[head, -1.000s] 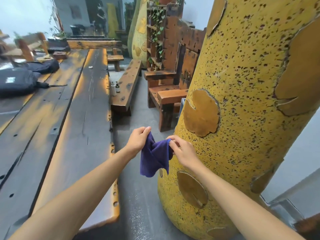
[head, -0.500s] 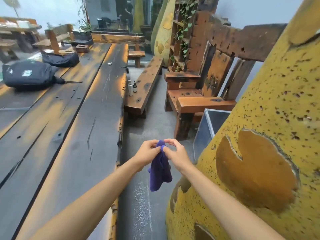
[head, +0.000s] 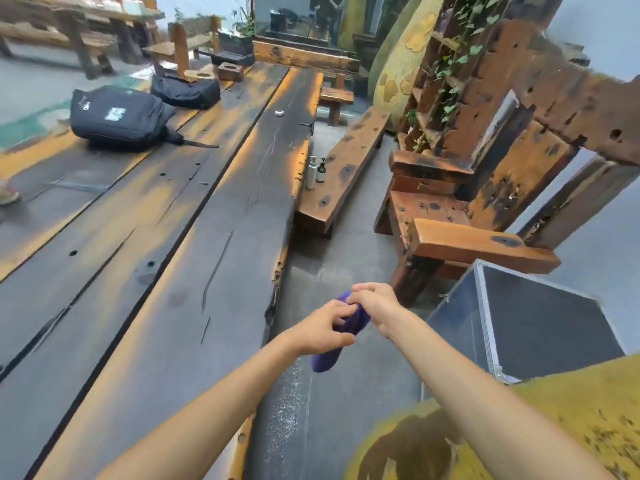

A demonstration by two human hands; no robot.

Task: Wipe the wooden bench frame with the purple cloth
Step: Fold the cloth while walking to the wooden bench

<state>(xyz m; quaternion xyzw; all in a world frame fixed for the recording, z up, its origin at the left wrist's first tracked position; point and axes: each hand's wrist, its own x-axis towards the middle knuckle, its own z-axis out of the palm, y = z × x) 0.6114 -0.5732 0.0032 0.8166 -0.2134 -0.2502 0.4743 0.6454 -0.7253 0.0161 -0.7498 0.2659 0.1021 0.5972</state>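
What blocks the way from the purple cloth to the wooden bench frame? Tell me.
Nothing visible. Both hands, left and right, hold the purple cloth over bare floor; the wooden bench frame stands just ahead, right. The metal-edged case sits beside that path.

One camera only, worn on my head; it looks forward and down past my forearms, wide-angled, so straight edges bow at the rim; my hands (head: 349, 318) sit near, low of centre, over the floor (head: 346, 258); the long table (head: 173, 271) runs away up the left; the chair (head: 460, 216) stands ahead to the right; the yellow pillar (head: 540, 424) crowds the bottom right corner, closest of all.
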